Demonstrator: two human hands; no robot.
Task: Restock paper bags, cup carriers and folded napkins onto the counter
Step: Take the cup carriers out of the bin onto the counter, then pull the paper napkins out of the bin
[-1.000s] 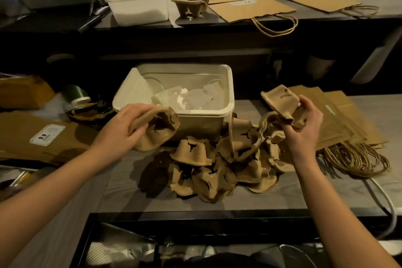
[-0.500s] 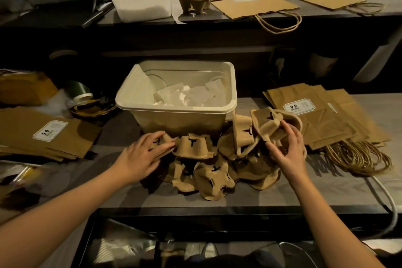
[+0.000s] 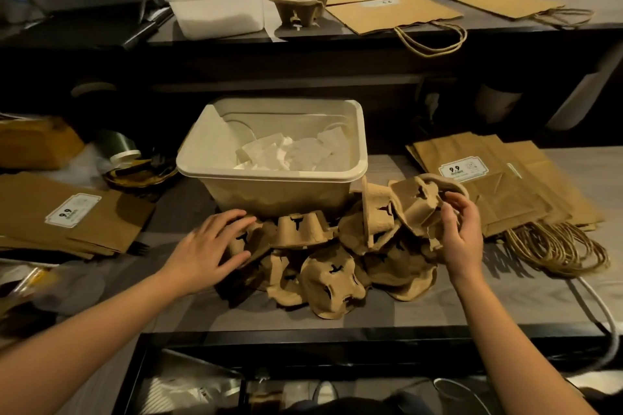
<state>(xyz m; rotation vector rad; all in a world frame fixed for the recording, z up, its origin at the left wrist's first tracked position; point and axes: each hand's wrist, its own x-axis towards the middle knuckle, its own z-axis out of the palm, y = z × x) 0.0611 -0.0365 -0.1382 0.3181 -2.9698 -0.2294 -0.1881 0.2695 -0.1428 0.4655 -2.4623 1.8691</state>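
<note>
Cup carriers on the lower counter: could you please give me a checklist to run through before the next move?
1. The right hand grips a raised cup carrier: ok.
2. The left hand grips one: not ok, it rests flat on the leftmost carrier.
3. The carrier pile is nested: not ok, jumbled.
4. The raised cup carrier is free of the pile: cannot tell.
5. The upper-counter cup carrier stands upright: ok.

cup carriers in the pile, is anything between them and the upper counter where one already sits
Yes. The open napkin tub stands right behind the cup carrier pile, between it and the upper counter. Carriers would likely have to go over or around it. The right hand grips one carrier.
</note>
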